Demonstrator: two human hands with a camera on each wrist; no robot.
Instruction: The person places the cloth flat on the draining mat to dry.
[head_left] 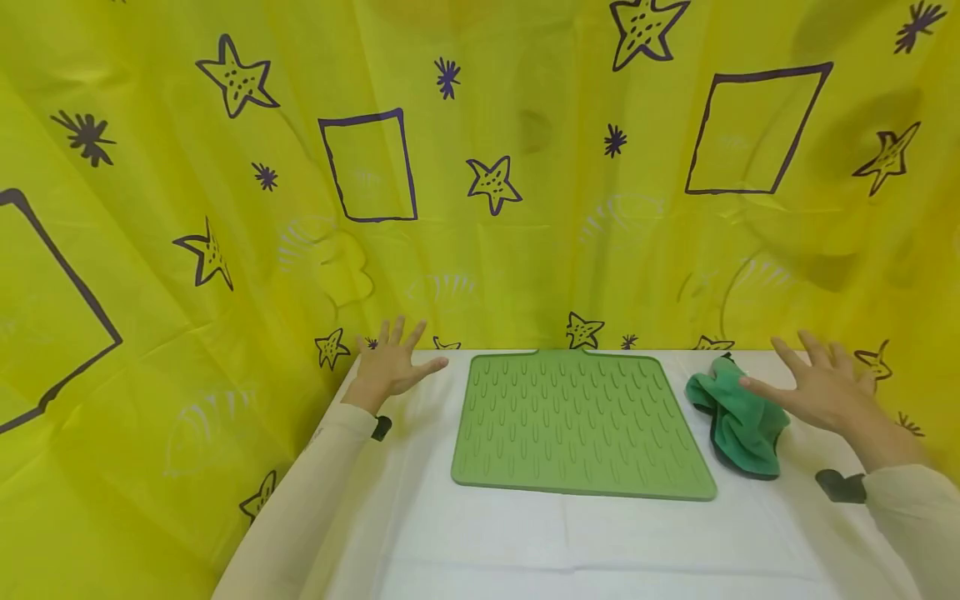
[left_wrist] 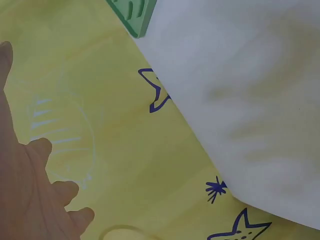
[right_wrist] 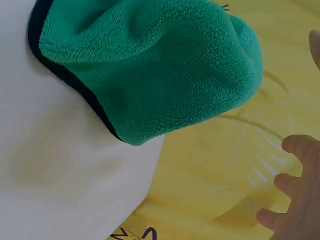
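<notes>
A light green ridged rubber mat [head_left: 573,425] lies flat on the white table, and its corner [left_wrist: 136,22] shows at the top of the left wrist view. To its right sits a crumpled green cloth [head_left: 742,421] with dark edging; its fleecy pile [right_wrist: 165,75] fills much of the right wrist view. My left hand [head_left: 392,365] is raised left of the mat, fingers spread, holding nothing. My right hand [head_left: 825,387] hovers beside the cloth with fingers spread and nothing in it; in the head view its thumb overlaps the cloth.
A yellow curtain [head_left: 525,267] printed with stars and squares hangs right behind the table's far edge and along the left side. The white tabletop [head_left: 480,542] extends in front of the mat, with fold creases in its covering.
</notes>
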